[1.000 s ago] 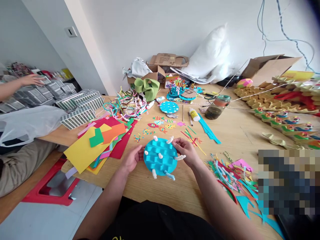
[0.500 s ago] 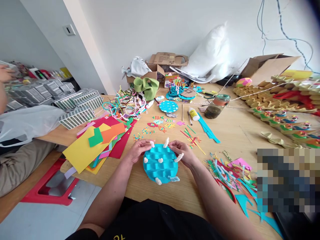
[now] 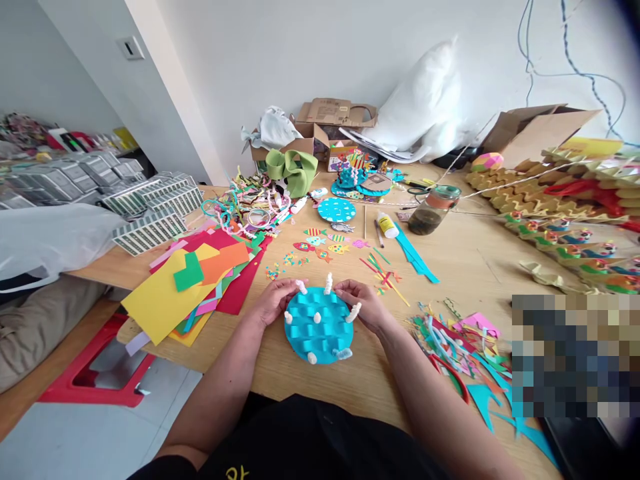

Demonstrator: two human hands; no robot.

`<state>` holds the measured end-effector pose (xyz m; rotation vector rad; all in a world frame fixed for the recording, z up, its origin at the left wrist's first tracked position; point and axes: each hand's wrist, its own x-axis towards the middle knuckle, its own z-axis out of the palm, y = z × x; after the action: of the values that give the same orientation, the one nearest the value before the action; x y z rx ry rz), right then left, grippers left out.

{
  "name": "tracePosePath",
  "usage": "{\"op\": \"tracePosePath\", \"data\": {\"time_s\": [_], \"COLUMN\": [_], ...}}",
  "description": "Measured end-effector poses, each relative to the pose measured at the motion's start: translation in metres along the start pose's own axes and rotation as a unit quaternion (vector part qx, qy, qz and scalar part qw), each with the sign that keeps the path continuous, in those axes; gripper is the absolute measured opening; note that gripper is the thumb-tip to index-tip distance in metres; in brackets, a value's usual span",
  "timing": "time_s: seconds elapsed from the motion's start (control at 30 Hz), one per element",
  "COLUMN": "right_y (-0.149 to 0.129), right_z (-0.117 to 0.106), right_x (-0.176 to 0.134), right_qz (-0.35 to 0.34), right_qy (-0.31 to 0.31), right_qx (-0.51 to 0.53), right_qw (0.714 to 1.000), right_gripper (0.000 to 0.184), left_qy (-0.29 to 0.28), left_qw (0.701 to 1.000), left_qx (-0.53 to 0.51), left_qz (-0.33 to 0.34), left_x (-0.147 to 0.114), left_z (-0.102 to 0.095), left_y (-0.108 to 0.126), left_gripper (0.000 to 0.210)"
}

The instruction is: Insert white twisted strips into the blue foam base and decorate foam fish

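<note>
A round blue paper disc (image 3: 320, 339) with rows of raised loops is between my hands, low over the near part of the table. Twisted white pipe cleaner pieces (image 3: 328, 285) and a pale blue one (image 3: 343, 354) stick out from it. My left hand (image 3: 277, 300) pinches its upper left edge, beside a pinkish-white pipe cleaner piece (image 3: 301, 287). At the upper right edge, my right hand (image 3: 364, 303) has its fingers closed on the disc. Beyond the disc lie several paper fish (image 3: 315, 241) and small colored paper dots (image 3: 290, 259).
Colored paper sheets (image 3: 165, 287) lie to the left, paper scraps (image 3: 460, 340) and red-handled scissors (image 3: 453, 377) to the right. Further back are a glue bottle (image 3: 387, 225), a glass jar (image 3: 434, 210) and a dotted blue disc (image 3: 337, 209). Egg trays (image 3: 525, 193) line the right side.
The disc and both hands appear slightly further left, as does the whole view. The disc's tilt has changed a little. A co-worker's hand at the far left is out of view.
</note>
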<state>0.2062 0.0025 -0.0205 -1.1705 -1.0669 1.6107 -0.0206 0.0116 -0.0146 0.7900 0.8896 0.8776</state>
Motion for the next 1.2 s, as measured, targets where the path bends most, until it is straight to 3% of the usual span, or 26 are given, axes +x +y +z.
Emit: {"op": "tracePosePath", "data": {"time_s": [0.17,0.3,0.63,0.93,1.2], "right_y": [0.003,0.004,0.014,0.012,0.010], "right_z": [-0.007,-0.013,-0.020,-0.020,-0.016], "right_x": [0.005,0.008,0.023,0.024,0.023], "right_qz": [-0.019,-0.053,-0.086,-0.109,-0.116], "right_qy": [0.051,0.112,0.229,0.231,0.215], "right_qx": [-0.002,-0.018,-0.062,-0.049,-0.130], "right_qw": [0.999,0.992,0.968,0.966,0.961], "right_gripper": [0.037,0.038,0.035,0.043,0.032], "left_qy": [0.009,0.045,0.089,0.115,0.146], "left_qw": [1.000,0.997,0.987,0.982,0.975], "left_qx": [-0.018,-0.030,0.094,0.091,0.108], "left_qz": [-0.006,0.053,0.092,0.120,0.129], "left_x": [0.002,0.002,0.005,0.011,0.012], "left_z": [-0.008,-0.009,-0.010,-0.011,-0.014], "left_y": [-0.003,-0.003,-0.010,-0.016,-0.014], "left_gripper": [0.049,0.052,0.060,0.059,0.056]}}
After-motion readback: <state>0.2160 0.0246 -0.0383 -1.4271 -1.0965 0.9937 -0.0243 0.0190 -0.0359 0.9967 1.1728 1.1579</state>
